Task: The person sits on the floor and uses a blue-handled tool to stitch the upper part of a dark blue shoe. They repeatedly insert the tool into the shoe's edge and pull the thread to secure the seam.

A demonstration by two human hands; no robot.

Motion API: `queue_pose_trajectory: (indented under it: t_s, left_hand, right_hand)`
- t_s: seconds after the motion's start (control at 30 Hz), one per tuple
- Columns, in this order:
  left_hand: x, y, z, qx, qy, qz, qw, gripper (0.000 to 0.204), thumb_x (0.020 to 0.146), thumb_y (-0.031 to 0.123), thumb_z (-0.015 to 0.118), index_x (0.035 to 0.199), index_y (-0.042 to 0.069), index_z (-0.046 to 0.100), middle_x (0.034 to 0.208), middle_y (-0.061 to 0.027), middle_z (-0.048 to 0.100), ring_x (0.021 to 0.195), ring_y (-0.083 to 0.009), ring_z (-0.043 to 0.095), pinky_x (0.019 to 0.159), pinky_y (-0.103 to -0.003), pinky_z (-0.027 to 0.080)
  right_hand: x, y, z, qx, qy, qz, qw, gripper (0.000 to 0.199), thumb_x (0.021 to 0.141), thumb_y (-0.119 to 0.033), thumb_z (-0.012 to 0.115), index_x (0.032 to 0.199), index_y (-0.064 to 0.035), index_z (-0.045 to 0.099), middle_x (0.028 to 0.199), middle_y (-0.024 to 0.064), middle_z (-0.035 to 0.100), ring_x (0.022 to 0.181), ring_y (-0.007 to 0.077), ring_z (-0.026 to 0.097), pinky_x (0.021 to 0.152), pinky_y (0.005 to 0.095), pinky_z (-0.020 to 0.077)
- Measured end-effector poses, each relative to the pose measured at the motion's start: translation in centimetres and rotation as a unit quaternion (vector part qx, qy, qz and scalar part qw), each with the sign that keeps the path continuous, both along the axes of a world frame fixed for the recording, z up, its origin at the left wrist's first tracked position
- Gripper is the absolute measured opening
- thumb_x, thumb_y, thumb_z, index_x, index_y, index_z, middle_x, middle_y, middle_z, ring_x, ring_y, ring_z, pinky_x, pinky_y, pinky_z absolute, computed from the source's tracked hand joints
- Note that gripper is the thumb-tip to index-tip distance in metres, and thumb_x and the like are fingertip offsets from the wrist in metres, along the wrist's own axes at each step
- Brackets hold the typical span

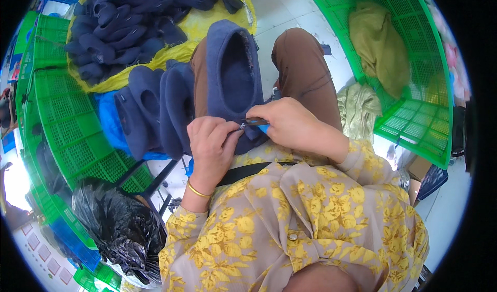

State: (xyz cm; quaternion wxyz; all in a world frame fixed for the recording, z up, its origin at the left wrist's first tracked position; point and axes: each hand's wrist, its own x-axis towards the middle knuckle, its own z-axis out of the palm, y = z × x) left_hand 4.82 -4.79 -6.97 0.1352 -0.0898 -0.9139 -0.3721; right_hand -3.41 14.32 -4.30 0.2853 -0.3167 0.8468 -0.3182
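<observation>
A dark blue slipper (216, 80) lies across my lap, its opening facing up and its near end toward my waist. My left hand (206, 139) is closed, with thumb and fingertips pinching at the slipper's near edge. Whether a thread is caught in that pinch is too small to tell. Closed around a small dark tool with a blue part, which looks like thread snips (256, 121), is my right hand (292, 124). The metal tip of the tool meets my left fingertips at the slipper's edge. My right palm hides most of the tool.
Several matching slippers (137, 108) stand in a row on blue plastic to the left. Beyond them a yellow sack (199, 25) holds a heap more. Green crates (67, 121) line the left; another green crate (414, 121) holds olive cloth (378, 49). A black plastic bag (116, 222) sits lower left.
</observation>
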Motion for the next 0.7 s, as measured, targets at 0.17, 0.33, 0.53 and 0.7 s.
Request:
queue_pose_trajectory:
  t_s: [0.17, 0.33, 0.53, 0.7]
  left_hand:
    - [1.0, 0.1, -0.3, 0.068, -0.035, 0.032, 0.997, 0.018, 0.068, 0.0, 0.079, 0.083, 0.004, 0.07, 0.081, -0.0054, 0.058, 0.075, -0.0196, 0.055, 0.065, -0.03, 0.043]
    - [1.1, 0.1, -0.7, 0.102, -0.029, 0.039, 0.994, 0.018, 0.067, 0.0, 0.08, 0.081, 0.004, 0.071, 0.08, -0.0057, 0.059, 0.07, -0.0223, 0.058, 0.059, -0.031, 0.046]
    - [1.6, 0.5, -1.2, 0.093, -0.005, 0.068, 0.993, 0.017, 0.068, -0.001, 0.078, 0.082, 0.005, 0.071, 0.079, -0.0057, 0.06, 0.07, -0.022, 0.06, 0.06, -0.031, 0.048]
    - [2.3, 0.9, -1.0, 0.043, 0.024, 0.068, 0.996, 0.018, 0.069, -0.002, 0.077, 0.085, 0.004, 0.071, 0.079, -0.0061, 0.06, 0.072, -0.0225, 0.061, 0.061, -0.032, 0.049]
  right_hand:
    - [0.1, 0.5, -0.6, -0.053, 0.009, -0.005, 0.999, 0.032, 0.075, 0.002, 0.056, 0.104, -0.0098, 0.065, 0.085, 0.0169, 0.068, 0.081, 0.0375, 0.065, 0.072, 0.0456, 0.051]
    - [0.2, 0.1, -1.6, -0.097, 0.026, 0.002, 0.995, 0.027, 0.08, 0.0, 0.053, 0.103, -0.0107, 0.062, 0.085, 0.0151, 0.068, 0.081, 0.0376, 0.065, 0.07, 0.0474, 0.0502]
    - [1.0, -0.9, -2.9, -0.079, 0.081, 0.013, 0.994, 0.026, 0.084, -0.003, 0.054, 0.108, -0.0108, 0.05, 0.083, 0.0157, 0.067, 0.076, 0.0385, 0.065, 0.064, 0.0474, 0.0502]
    - [1.4, -1.8, -2.8, -0.073, 0.083, -0.007, 0.994, 0.039, 0.084, -0.003, 0.055, 0.118, -0.0137, 0.041, 0.082, 0.0161, 0.067, 0.073, 0.0394, 0.065, 0.06, 0.0482, 0.0495]
